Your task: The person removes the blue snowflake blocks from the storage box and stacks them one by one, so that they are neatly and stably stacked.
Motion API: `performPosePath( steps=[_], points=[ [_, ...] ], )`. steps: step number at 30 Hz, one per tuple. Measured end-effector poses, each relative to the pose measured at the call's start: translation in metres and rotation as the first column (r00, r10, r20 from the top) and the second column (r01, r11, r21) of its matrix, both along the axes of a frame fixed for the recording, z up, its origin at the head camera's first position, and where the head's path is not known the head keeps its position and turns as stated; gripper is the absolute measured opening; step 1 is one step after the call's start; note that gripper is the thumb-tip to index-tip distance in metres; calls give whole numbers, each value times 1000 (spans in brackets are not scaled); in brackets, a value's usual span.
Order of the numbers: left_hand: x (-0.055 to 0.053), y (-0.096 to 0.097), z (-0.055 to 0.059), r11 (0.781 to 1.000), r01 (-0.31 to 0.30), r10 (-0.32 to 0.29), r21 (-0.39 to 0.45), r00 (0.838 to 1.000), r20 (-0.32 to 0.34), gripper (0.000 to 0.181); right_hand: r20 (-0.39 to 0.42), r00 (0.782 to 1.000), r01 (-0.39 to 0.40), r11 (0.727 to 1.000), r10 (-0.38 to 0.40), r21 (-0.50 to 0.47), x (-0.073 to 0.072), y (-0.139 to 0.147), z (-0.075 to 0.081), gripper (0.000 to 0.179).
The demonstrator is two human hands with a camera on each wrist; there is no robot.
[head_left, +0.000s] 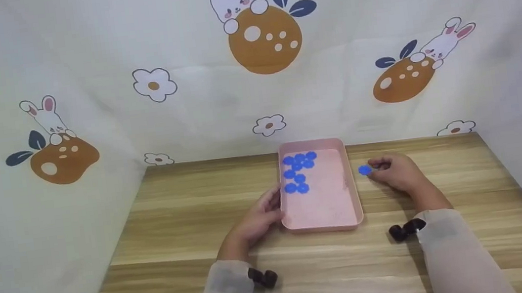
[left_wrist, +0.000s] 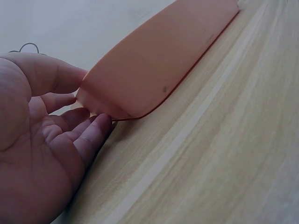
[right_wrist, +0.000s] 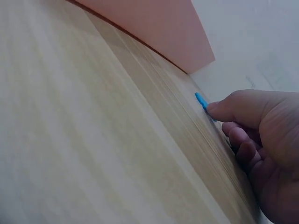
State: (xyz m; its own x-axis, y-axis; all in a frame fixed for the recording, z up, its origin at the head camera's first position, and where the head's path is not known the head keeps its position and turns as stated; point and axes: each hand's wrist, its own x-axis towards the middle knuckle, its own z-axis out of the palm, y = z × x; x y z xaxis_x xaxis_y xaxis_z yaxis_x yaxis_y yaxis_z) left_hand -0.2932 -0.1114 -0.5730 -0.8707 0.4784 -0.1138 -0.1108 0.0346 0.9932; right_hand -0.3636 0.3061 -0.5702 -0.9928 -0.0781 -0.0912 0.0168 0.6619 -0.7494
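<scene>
A shallow pink tray [head_left: 321, 209] lies on the table, with several small blue flower-shaped pieces [head_left: 300, 178] flat along its left side and far left part. My left hand [head_left: 262, 217] holds the tray's left side; in the left wrist view, its thumb and bent fingers [left_wrist: 96, 135] touch the pink wall [left_wrist: 154, 65] near a corner. Right of the tray, my right hand [head_left: 396, 173] pinches one blue flower-shaped piece [head_left: 364, 170] just off the tray's right wall. The right wrist view shows this piece [right_wrist: 202, 101] edge-on at the thumb tip.
The wood-grain table [head_left: 176, 226] reaches back to a pale cloth [head_left: 206, 108] printed with rabbits, oranges and flowers. The cloth also stands at the left and right sides. A black device [head_left: 263, 278] sits on each wrist.
</scene>
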Motion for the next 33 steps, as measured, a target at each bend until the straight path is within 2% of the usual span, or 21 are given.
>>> performPosePath(
  steps=[5, 10, 17, 25, 29, 33],
  points=[
    [0, 0, 0, 1000, 3, -3, 3, 1000, 4, 82, 22, 1000, 22, 998, -20, -61, 2, 1, 3, 56],
    [0, -1, -2, 1000, -4, 4, -14, 1000, 8, 82, 9, 999, 47, 994, -47, -102, 3, -2, 5, 51],
    [-2, 0, -3, 999, 20, -20, 32, 1000, -3, 84, -15, 999, 28, 987, -31, -156, 4, -12, 13, 49],
    [-2, -1, -2, 999, 20, -20, 38, 1000, -2, 83, 1, 1000, 17, 974, -17, -227, 8, -36, 31, 41],
    [-2, -1, -1, 1000, 15, -15, 27, 1000, -4, 82, -6, 1000, 12, 971, -14, -239, 9, -51, 39, 41],
    [0, -1, 1, 1000, 12, -12, 17, 1000, -2, 81, 29, 1000, 20, 957, -12, -288, 7, -65, 46, 45]
  ],
)
